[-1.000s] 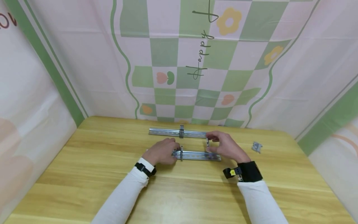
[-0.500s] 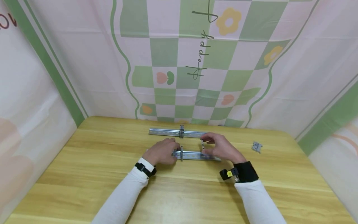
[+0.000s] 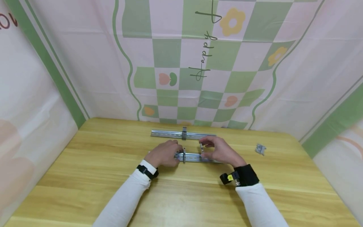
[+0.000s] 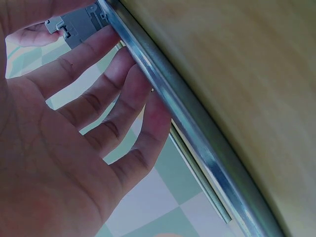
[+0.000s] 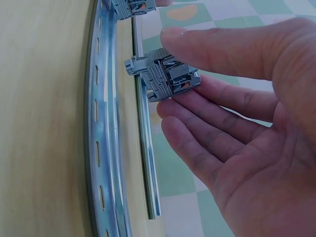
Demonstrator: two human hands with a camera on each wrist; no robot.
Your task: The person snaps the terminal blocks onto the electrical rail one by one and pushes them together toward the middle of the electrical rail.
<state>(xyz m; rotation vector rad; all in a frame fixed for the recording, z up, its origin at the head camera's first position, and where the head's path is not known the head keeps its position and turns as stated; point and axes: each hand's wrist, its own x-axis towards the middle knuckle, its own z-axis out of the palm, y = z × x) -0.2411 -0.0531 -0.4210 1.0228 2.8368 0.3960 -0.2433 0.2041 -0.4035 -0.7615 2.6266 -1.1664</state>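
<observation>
The near metal DIN rail (image 3: 194,157) lies across the table, its left part hidden under my left hand (image 3: 165,154), which grips it. In the left wrist view several fingertips rest along the edge of the rail (image 4: 168,98). A thin grey terminal block (image 3: 184,155) sits upright on this rail, right beside the left hand. To its right, my right hand (image 3: 222,152) pinches another grey terminal block (image 5: 170,76) between thumb and fingers. That block is held on edge just above the near rail, apart from it in the right wrist view.
Behind lies a second DIN rail (image 3: 165,133), parallel to the first, with a small stack of grey terminal blocks (image 3: 184,133) near its middle. A loose grey part (image 3: 260,149) lies on the wooden table (image 3: 181,201) at the right. A patterned cloth (image 3: 193,78) hangs behind.
My right hand has moved left along the near rail with the terminal block in it, closer to the mounted block. The left hand and both rails have stayed put.
</observation>
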